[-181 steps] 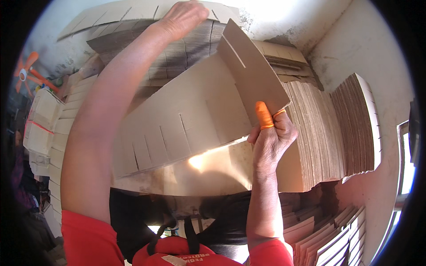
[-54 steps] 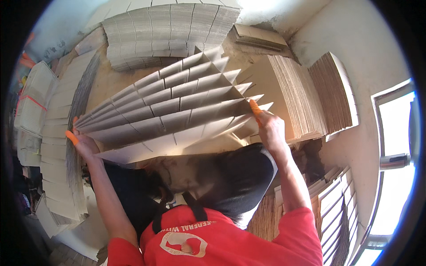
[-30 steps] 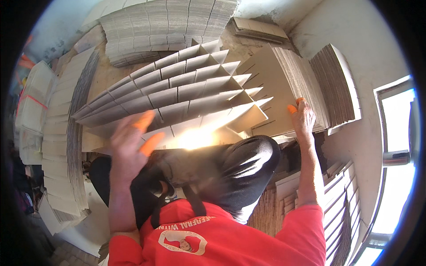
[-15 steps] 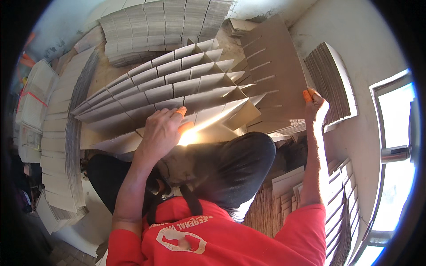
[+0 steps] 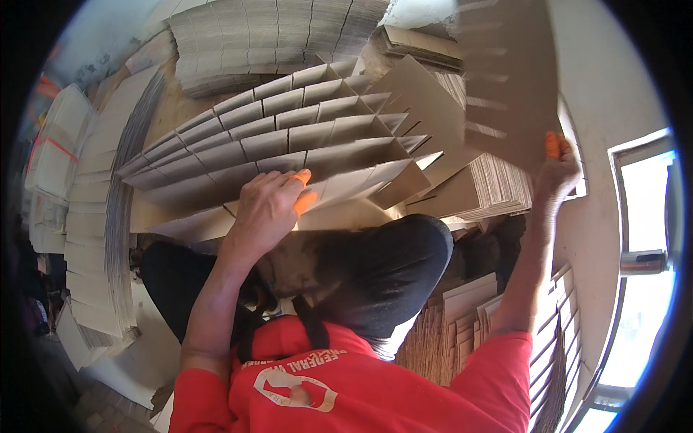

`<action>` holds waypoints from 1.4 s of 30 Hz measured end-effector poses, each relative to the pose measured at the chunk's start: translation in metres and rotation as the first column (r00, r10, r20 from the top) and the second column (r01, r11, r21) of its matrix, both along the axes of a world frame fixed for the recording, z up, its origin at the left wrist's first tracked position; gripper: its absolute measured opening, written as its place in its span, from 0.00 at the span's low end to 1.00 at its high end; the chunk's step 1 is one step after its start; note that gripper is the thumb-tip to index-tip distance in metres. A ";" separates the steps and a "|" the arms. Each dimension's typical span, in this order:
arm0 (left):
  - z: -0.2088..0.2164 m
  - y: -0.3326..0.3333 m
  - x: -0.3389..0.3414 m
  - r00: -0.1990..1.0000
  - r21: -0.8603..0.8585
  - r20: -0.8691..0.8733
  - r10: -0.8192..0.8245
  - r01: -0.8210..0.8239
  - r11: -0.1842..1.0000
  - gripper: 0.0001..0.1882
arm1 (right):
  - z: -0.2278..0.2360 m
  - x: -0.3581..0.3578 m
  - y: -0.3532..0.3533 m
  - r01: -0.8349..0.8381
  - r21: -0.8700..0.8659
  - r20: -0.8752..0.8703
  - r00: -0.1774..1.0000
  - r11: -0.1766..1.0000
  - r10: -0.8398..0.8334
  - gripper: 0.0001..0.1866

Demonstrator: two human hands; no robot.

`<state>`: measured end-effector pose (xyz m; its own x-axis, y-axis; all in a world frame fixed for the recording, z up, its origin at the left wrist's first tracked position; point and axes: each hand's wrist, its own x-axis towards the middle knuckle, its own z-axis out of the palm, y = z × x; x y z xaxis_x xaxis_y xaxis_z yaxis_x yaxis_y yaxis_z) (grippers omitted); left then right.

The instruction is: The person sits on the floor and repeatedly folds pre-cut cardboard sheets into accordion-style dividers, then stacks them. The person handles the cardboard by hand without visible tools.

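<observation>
Grid [image 5: 263, 144] touched by my left hand [image 5: 266, 206], pinch unclear; my right hand [image 5: 559, 173] pinches the sheet [image 5: 514, 90] low, best kept unbent.

Red, black and bright orange make up the working dress of a person in a short-sleeved red T-shirt [image 5: 426, 404], its left sleeve [image 5: 202, 397] and right sleeve [image 5: 498, 375] ending near the elbows. Pale lettering [image 5: 312, 361] runs across the front beside a rounded emblem [image 5: 294, 391], its pale outline set around a red interior. Two black straps [image 5: 312, 325] show where the shirt meets black trousers [image 5: 386, 274]. Orange finger cots [image 5: 307, 203] cover two digits of the left hand [image 5: 266, 209] and two on the right hand [image 5: 561, 173].
</observation>
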<state>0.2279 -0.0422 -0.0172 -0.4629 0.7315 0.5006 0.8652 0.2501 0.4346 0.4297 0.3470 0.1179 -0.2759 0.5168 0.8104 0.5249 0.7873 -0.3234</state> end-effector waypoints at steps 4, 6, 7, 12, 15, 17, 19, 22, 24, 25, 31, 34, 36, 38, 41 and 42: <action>0.002 0.004 0.003 1.000 0.018 0.010 0.010 -0.011 1.000 0.15 | 0.052 -0.031 -0.054 -0.373 -0.205 -0.098 0.928 0.905 0.360 0.16; 0.002 0.009 0.004 1.000 0.032 0.020 -0.002 0.001 1.000 0.13 | 0.060 -0.044 -0.069 -0.525 -0.316 -0.120 0.848 0.790 0.516 0.17; 0.003 0.012 0.004 1.000 0.040 0.023 -0.010 0.009 0.999 0.13 | 0.063 -0.048 -0.075 -0.543 -0.368 -0.070 0.826 0.755 0.560 0.19; -0.006 0.022 0.005 0.998 0.068 0.061 -0.024 0.020 0.997 0.10 | 0.060 -0.069 -0.099 -0.597 -0.557 0.010 0.691 0.578 0.723 0.23; -0.009 0.027 0.006 0.997 0.080 0.064 -0.045 0.040 0.996 0.09 | 0.054 -0.078 -0.103 -0.606 -0.566 0.026 0.665 0.560 0.746 0.22; -0.009 0.029 0.007 0.997 0.098 0.059 -0.050 0.044 0.994 0.07 | 0.050 -0.083 -0.109 -0.617 -0.579 0.002 0.652 0.533 0.758 0.22; -0.009 0.030 0.008 0.997 0.124 0.052 -0.050 0.043 0.991 0.02 | 0.045 -0.085 -0.103 -0.624 -0.576 0.019 0.636 0.529 0.771 0.22; -0.008 0.030 0.009 0.998 0.116 0.050 -0.037 0.031 0.993 0.02 | 0.042 -0.088 -0.102 -0.619 -0.580 0.008 0.646 0.530 0.763 0.22; -0.006 0.028 0.008 0.997 0.079 0.057 -0.053 0.048 0.996 0.07 | 0.038 -0.089 -0.102 -0.611 -0.592 0.005 0.650 0.526 0.760 0.22; -0.006 0.027 0.008 0.996 0.061 0.060 -0.060 0.056 0.997 0.09 | 0.034 -0.090 -0.101 -0.607 -0.599 0.012 0.645 0.522 0.764 0.23; -0.012 0.029 0.011 0.995 0.100 0.098 -0.015 0.005 0.995 0.06 | 0.023 -0.091 -0.099 -0.618 -0.572 -0.019 0.667 0.538 0.745 0.23; -0.012 0.029 0.009 0.996 0.070 0.086 -0.018 0.012 0.997 0.06 | 0.021 -0.091 -0.095 -0.630 -0.598 -0.069 0.657 0.496 0.751 0.22; -0.011 0.028 0.010 0.996 0.088 0.086 -0.028 0.021 0.996 0.06 | 0.028 -0.091 -0.091 -0.601 -0.645 -0.042 0.646 0.473 0.763 0.22; -0.010 0.028 0.009 0.996 0.099 0.082 -0.041 0.033 0.995 0.05 | 0.029 -0.091 -0.088 -0.624 -0.619 -0.067 0.647 0.477 0.760 0.23; -0.009 0.028 0.009 0.996 0.097 0.074 -0.044 0.037 0.995 0.06 | 0.024 -0.089 -0.087 -0.633 -0.597 -0.017 0.625 0.493 0.781 0.23; -0.009 0.029 0.010 0.996 0.097 0.078 -0.044 0.036 0.995 0.06 | 0.020 -0.088 -0.086 -0.632 -0.592 0.014 0.613 0.500 0.790 0.23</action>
